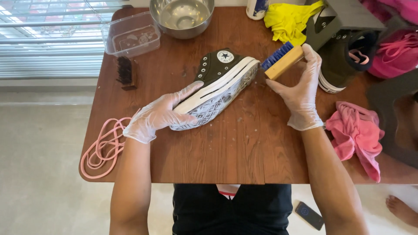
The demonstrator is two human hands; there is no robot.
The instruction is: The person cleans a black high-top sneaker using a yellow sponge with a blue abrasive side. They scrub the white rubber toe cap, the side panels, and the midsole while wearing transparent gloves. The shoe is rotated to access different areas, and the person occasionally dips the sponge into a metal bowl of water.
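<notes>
Sneaker [220,85] on its side at counter [226,152] centre. Laces [102,148] at left edge, small brush [125,72] and tub [131,34] behind them. Bowl [182,16] at far edge. Cloth [355,135] right, second sneaker [342,65] behind it.

A round white patch [225,56] (dark star) marks the shoe's ankle; a dark phone [309,215] lies on the floor.

Bright daylight from window [48,35] upper left; soft shadows, sharp focus, slight edge distortion
</notes>
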